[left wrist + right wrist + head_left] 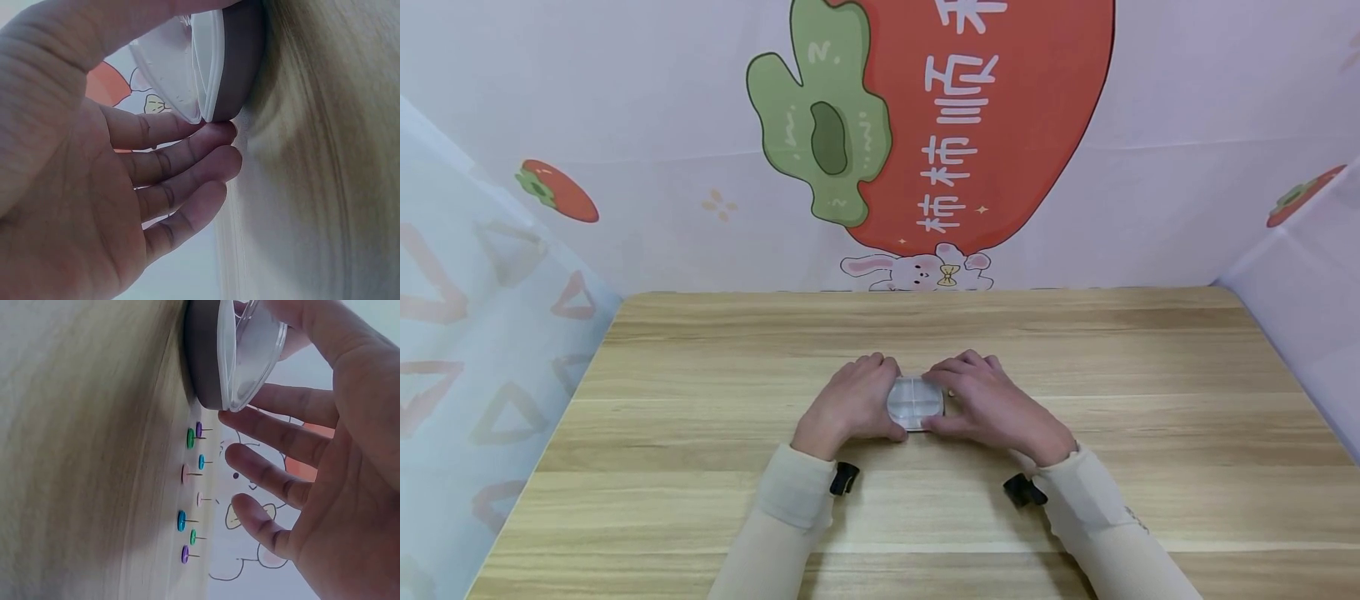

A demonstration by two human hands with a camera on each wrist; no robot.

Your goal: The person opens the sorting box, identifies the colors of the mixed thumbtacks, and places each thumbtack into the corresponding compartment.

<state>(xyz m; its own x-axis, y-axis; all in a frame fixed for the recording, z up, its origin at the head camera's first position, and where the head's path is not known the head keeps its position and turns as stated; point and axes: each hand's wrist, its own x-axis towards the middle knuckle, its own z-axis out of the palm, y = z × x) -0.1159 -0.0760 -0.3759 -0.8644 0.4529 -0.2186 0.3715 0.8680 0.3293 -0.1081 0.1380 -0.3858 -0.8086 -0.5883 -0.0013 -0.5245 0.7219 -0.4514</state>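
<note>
A small box [914, 403] with a clear lid lies on the table between both hands. In the left wrist view its dark grey base [242, 65] rests on the wood, and the transparent lid [167, 65] tilts up from the white rim. My left hand [855, 400] holds the box's left side between thumb and fingers. From the right side, my right hand [988, 407] grips it likewise, thumb near the front edge and fingers at the back. Beyond the box, the right wrist view shows several coloured thumbtacks [182, 520] lying on their flat heads, points up. The box's contents cannot be made out.
The wooden table [700, 500] runs back to a printed cloth backdrop [685, 125] with a big red persimmon and a rabbit. More cloth hangs along the left and right sides. A black clip [1025, 490] sits at the right cuff, another at the left.
</note>
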